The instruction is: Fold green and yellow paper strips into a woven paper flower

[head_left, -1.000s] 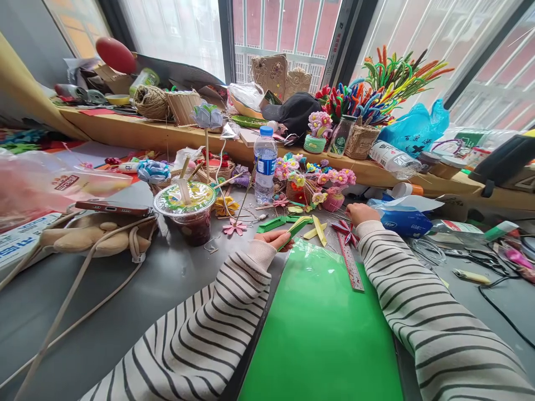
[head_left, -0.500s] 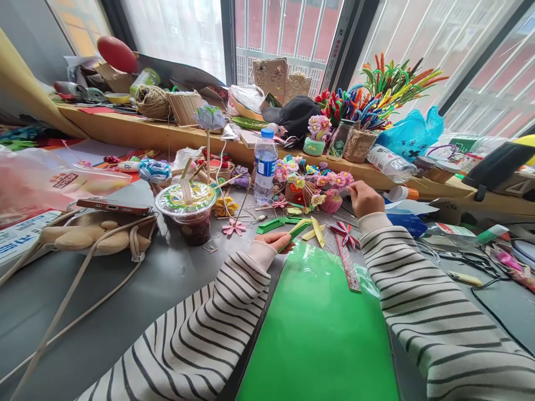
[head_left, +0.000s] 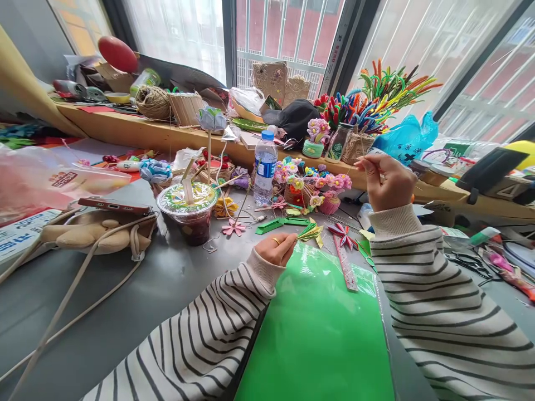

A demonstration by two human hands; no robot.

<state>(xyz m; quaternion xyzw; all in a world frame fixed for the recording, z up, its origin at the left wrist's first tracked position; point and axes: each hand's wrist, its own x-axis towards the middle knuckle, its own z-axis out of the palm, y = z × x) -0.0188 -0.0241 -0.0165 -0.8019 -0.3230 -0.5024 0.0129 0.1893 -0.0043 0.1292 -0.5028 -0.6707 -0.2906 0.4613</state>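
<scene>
My left hand (head_left: 276,249) pinches a small folded green paper piece (head_left: 308,231) just above the far edge of a green sheet (head_left: 317,328). My right hand (head_left: 387,181) is raised above the desk with thumb and fingers pinched on something thin, maybe a wire, too fine to make out. Below it lie a red folded paper flower (head_left: 341,233), a ruler (head_left: 345,264) and green paper strips (head_left: 278,223). Small pots of pipe-cleaner flowers (head_left: 311,186) stand just left of the raised hand.
A lidded drink cup (head_left: 189,209) and a water bottle (head_left: 264,167) stand left of centre. A phone (head_left: 113,206) rests on a plush bag. The wooden sill (head_left: 137,131) holds twine, baskets and pipe cleaners (head_left: 376,92). Scissors (head_left: 470,262) lie at right.
My right hand rose from the desk near the flower pots to chest height, pinching something thin. My left hand lifted the green folded piece slightly and turned.
</scene>
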